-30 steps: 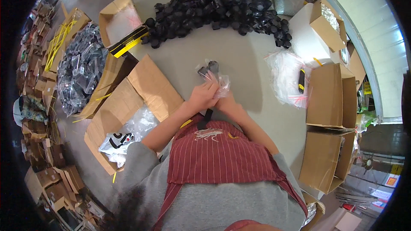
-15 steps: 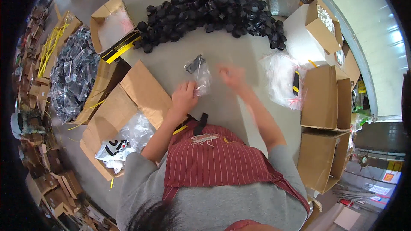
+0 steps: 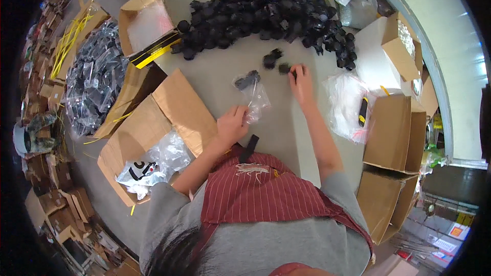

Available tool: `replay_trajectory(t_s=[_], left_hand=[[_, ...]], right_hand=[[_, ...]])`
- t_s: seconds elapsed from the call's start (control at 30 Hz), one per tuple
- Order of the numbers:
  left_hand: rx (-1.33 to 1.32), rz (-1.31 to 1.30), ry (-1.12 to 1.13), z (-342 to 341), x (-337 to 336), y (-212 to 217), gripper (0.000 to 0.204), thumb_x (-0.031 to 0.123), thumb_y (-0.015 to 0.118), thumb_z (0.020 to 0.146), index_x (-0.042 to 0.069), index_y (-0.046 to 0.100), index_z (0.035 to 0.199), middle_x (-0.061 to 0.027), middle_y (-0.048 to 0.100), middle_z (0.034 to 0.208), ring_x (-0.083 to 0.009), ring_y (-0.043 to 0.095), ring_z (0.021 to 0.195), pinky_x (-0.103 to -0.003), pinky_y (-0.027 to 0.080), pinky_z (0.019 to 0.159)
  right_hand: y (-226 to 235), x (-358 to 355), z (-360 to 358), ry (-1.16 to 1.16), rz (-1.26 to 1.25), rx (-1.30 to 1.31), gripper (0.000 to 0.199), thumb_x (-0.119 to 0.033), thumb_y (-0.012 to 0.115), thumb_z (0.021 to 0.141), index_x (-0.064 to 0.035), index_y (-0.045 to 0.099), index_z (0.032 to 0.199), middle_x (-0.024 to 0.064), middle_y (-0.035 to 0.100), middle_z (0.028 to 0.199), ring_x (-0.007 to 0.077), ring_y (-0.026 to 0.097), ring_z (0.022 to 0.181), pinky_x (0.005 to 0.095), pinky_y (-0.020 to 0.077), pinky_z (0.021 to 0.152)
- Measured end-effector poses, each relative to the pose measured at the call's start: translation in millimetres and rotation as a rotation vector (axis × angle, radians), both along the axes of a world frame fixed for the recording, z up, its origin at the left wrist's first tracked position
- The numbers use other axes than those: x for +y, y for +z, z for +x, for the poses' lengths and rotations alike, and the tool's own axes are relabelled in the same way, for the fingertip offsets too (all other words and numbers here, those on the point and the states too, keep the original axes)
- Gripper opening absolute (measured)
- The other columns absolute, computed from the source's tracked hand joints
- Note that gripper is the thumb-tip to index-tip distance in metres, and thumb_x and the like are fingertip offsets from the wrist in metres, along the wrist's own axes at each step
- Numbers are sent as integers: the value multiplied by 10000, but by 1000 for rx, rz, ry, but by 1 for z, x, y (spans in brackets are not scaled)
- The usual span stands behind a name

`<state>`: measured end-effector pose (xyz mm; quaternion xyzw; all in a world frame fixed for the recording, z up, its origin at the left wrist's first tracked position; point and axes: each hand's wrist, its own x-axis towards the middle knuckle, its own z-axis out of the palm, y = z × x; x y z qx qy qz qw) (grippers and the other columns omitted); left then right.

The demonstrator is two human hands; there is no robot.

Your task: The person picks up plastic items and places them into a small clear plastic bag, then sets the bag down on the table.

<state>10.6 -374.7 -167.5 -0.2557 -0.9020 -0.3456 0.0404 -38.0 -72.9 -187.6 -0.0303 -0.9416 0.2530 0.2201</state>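
My left hand (image 3: 233, 122) is closed on the lower end of a clear plastic bag (image 3: 255, 97). Inside the bag's far end sits a black piece (image 3: 248, 79). To the right, the fingers of my right hand (image 3: 303, 86) are pinched at the edge of a small black part (image 3: 284, 69), which looks blurred. Just beyond it, a second black part (image 3: 272, 59) rests apart from the others, also smeared. A large heap of similar black parts (image 3: 266, 13) curves across the far side of the table (image 3: 279, 117).
Flat clear bags (image 3: 340, 105) lie at the right under a black and yellow cutter (image 3: 363, 112). Cardboard boxes (image 3: 388, 133) line the right edge. At left stand an opened carton (image 3: 179, 107), a box of clear bags (image 3: 148, 25) and a carton of bagged pieces (image 3: 94, 82).
My right hand has moved away from the bag, outward and to the right, to a small black part. Two loose black parts now lie in front of the heap. My left hand keeps the bag.
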Motion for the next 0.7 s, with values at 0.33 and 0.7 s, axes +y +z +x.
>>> replay_trajectory(t_s=[0.33,0.7], left_hand=[[107,73,-69,-7,5,16,337,24,637,673,120,595,994,-67,625,860,-298,632,762,-400,511,636],[24,43,-101,17,6,22,347,50,663,691,89,608,1032,-114,666,938,-329,655,826,-418,526,694]], right_hand=[[31,-27,124,-121,-62,-108,409,-165,746,770,-107,562,1131,132,603,996,352,590,887,444,463,818],[65,-83,149,75,-657,-453,352,-258,723,756,-91,669,1060,121,619,1000,310,645,838,372,524,730]])
